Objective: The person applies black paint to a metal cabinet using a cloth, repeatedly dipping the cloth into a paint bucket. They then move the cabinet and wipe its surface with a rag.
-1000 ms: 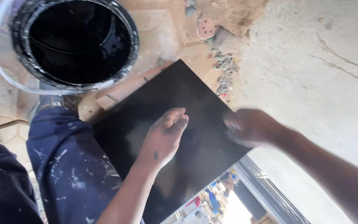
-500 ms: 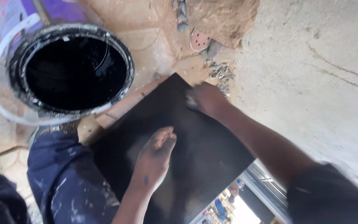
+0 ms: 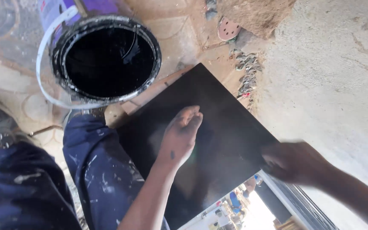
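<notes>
bucket [image 3: 52, 64] at 11 o'clock, filled with glossy black liquid, white bail handle hanging at its left. black panel [image 3: 218, 127] at centre, resting on the paint-flecked trouser leg [image 3: 99, 170]. left hand [image 3: 179, 136] flat on the panel, fingers together. right hand [image 3: 292, 162] at the panel's 4 o'clock edge, blurred; finger state cannot be told. bare concrete floor [image 3: 333, 72] open at 2 o'clock.

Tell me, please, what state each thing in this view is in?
Paint bucket: open, lidless, holding black liquid.
Black panel: glossy, propped on the person's knee.
Left hand: resting flat on the panel.
Right hand: blurred, at the panel's right edge.
Sanding disc: lying on the ground.
</notes>
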